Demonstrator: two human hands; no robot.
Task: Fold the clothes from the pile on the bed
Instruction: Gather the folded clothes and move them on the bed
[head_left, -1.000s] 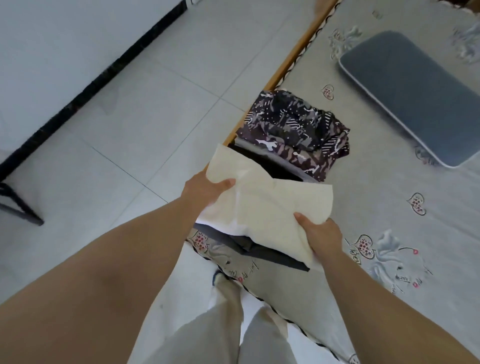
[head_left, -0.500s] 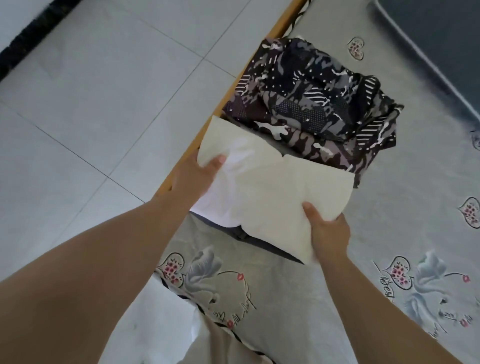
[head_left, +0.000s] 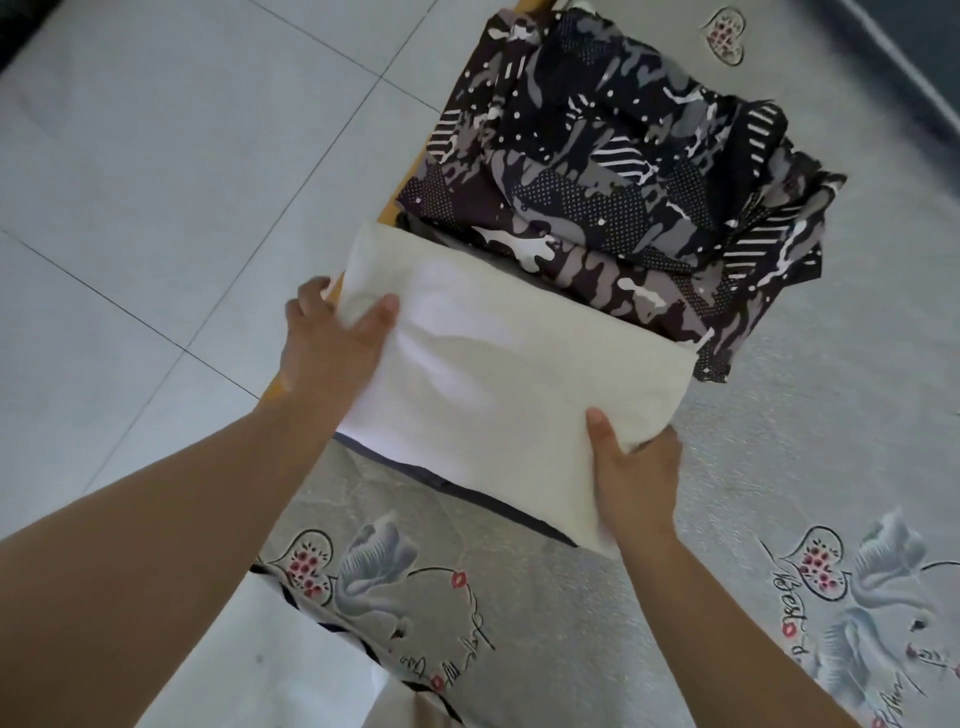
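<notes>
The folded cream garment (head_left: 498, 374) is soft matt cloth, faintly creased. The camouflage garment (head_left: 613, 171) is thin printed fabric, rumpled. The bed sheet (head_left: 571, 623) looks quilted, slightly sheeny. The floor tiles (head_left: 171, 171) are smooth, semi-glossy.

Bedroom: patterned bedsheet (head_left: 779, 467), folded clothes (head_left: 623, 171), tiled floor (head_left: 156, 182).

two bare forearms, no sleeves, left hand (head_left: 332, 348), right hand (head_left: 636, 478)

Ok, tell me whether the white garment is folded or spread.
Folded: the white garment is a compact rectangle, held at both ends by the left hand and right hand.
</notes>
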